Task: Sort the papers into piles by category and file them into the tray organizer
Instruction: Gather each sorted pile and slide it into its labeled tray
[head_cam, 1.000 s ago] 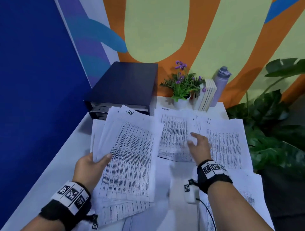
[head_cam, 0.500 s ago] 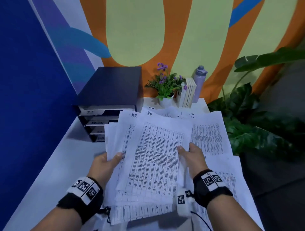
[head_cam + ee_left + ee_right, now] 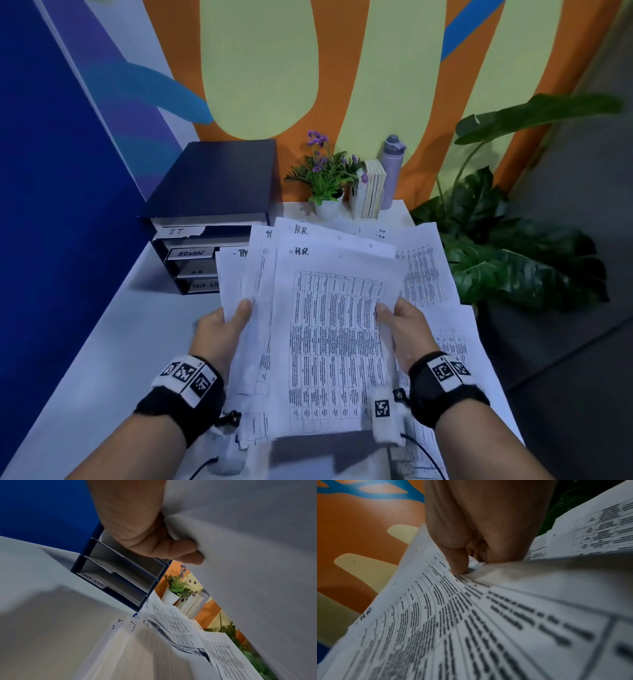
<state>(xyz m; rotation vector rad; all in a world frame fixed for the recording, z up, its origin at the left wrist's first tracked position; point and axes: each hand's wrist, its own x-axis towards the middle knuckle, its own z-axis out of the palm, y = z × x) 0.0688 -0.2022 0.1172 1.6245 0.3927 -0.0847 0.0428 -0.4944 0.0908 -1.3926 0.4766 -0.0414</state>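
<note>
Both hands hold a loose stack of printed sheets marked "H.R." (image 3: 329, 335) lifted above the white table (image 3: 102, 342). My left hand (image 3: 224, 323) grips the stack's left edge, thumb on top, fingers curled under the stack (image 3: 171, 550). My right hand (image 3: 402, 325) pinches the right edge, thumb pressing the top sheet (image 3: 458, 566). The dark blue tray organizer (image 3: 212, 212) stands at the back left, its slots labelled IT, ADMIN, H.R. and TASK LIST (image 3: 93, 580). More printed sheets (image 3: 424, 274) lie spread on the table under and to the right of the stack.
A small potted plant with purple flowers (image 3: 325, 178), a row of books (image 3: 371, 192) and a lilac bottle (image 3: 392, 168) stand along the back edge. A large leafy plant (image 3: 513, 246) stands to the right of the table. A blue wall bounds the left side.
My right hand came off the sheets on the table and took hold of the stack's right edge. Both hands have lifted and squared the stack in front of me.
</note>
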